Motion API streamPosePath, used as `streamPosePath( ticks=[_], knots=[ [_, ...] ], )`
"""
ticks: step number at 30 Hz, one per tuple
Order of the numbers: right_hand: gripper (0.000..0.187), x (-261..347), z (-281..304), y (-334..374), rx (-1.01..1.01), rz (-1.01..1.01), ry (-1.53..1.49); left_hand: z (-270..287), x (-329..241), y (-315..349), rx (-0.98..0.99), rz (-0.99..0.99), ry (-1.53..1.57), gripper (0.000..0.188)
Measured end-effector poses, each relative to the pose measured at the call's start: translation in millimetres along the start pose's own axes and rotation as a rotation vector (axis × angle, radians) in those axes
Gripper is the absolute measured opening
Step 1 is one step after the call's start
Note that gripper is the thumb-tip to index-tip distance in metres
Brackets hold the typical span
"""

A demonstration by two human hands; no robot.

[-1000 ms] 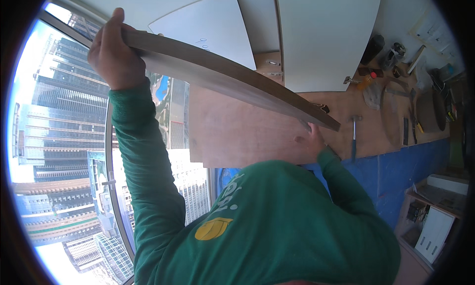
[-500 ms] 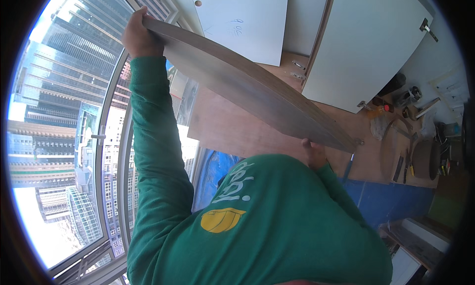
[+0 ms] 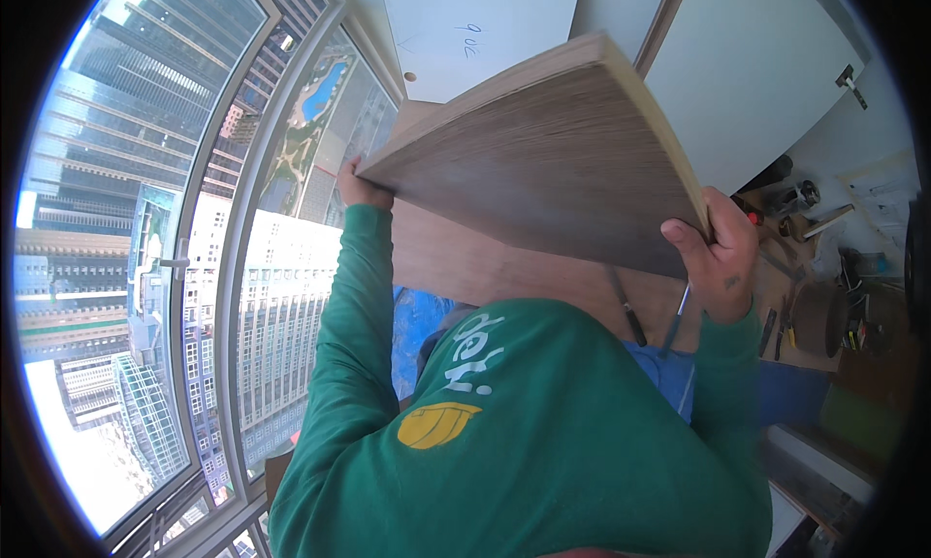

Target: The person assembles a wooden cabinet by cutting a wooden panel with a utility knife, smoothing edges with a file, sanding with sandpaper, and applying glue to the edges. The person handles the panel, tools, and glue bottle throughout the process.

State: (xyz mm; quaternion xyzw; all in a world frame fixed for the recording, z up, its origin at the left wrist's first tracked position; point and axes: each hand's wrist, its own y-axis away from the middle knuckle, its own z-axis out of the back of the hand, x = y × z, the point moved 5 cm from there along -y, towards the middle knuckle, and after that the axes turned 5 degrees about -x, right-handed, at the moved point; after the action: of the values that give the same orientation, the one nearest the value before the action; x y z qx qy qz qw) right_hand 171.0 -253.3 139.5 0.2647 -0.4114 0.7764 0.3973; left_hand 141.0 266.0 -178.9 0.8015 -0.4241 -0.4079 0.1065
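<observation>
A brown wooden panel (image 3: pixel 543 141) with a wood-grain face and a pale edge is held up tilted in front of my chest. My left hand (image 3: pixel 367 184) is closed round its left end, near the window, with the fingers partly hidden behind it. At the right edge my right hand (image 3: pixel 718 253) grips the panel, thumb on the near face and the other fingers behind. Below the panel's lower edge, a tool with a dark handle (image 3: pixel 634 325) and a thin blue rod (image 3: pixel 679 316) rest near the reddish-brown board (image 3: pixel 465 257).
A tall window (image 3: pixel 184 257) runs along the left. White panels (image 3: pixel 485 25) lean at the back, and a white cabinet door with hinges (image 3: pixel 756 73) is at the back right. Tools and loose items (image 3: pixel 858 335) crowd the right side. Blue sheeting (image 3: pixel 412 340) lies beneath.
The panel has swung round, showing its grained face and its right edge raised. My left hand came down and right; my right hand moved up and right onto the panel's edge.
</observation>
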Motion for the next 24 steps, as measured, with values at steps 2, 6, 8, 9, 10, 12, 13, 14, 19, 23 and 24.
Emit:
streamPosePath(
  ticks=[2, 6, 8, 9, 10, 12, 13, 14, 19, 23, 24],
  knots=[
    [0.048, 21.7, -6.1, -14.9, 0.081, 0.011, 0.111, 22.7, 60.0, 18.5, -0.050, 0.170, 0.026, 0.050],
    [0.049, 41.8, -25.2, -28.5, 0.232, 0.059, 0.353, 73.2, 133.1, 28.5, -0.099, 0.269, 0.039, 0.054],
    [0.048, 49.1, -38.3, -28.8, 0.249, 0.049, 0.409, 103.3, 149.9, 30.3, -0.299, 0.307, -0.263, 0.047],
    [0.049, 52.9, -45.9, -29.6, 0.243, 0.075, 0.400, 116.0, 150.5, 29.4, -0.404, 0.319, -0.411, 0.044],
    [0.051, 58.8, -54.9, -30.7, 0.247, 0.115, 0.382, 135.1, 140.1, 11.2, -0.410, 0.245, -0.485, 0.043],
    [0.053, 59.1, -66.2, -29.6, 0.260, 0.114, 0.390, 101.7, 111.5, 30.8, -0.375, 0.038, -0.679, 0.044],
    [0.052, 58.6, -69.7, -29.1, 0.279, 0.093, 0.401, 70.2, 91.4, 45.6, -0.284, -0.050, -0.697, 0.045],
    [0.052, 57.7, -72.3, -29.4, 0.299, 0.074, 0.411, 34.2, 67.6, 65.3, -0.158, -0.131, -0.675, 0.046],
    [0.050, 52.8, -90.4, -26.8, 0.365, 0.064, 0.435, -93.2, -17.0, 168.9, 0.517, -0.363, -0.516, 0.062],
    [0.048, 48.3, -106.2, -22.2, 0.409, 0.058, 0.385, -137.9, -25.5, 233.1, 0.574, -0.484, -0.633, 0.060],
    [0.046, 47.8, -109.1, -20.9, 0.410, 0.064, 0.394, -140.6, -25.0, 237.6, 0.544, -0.522, -0.689, 0.059]
  ],
)
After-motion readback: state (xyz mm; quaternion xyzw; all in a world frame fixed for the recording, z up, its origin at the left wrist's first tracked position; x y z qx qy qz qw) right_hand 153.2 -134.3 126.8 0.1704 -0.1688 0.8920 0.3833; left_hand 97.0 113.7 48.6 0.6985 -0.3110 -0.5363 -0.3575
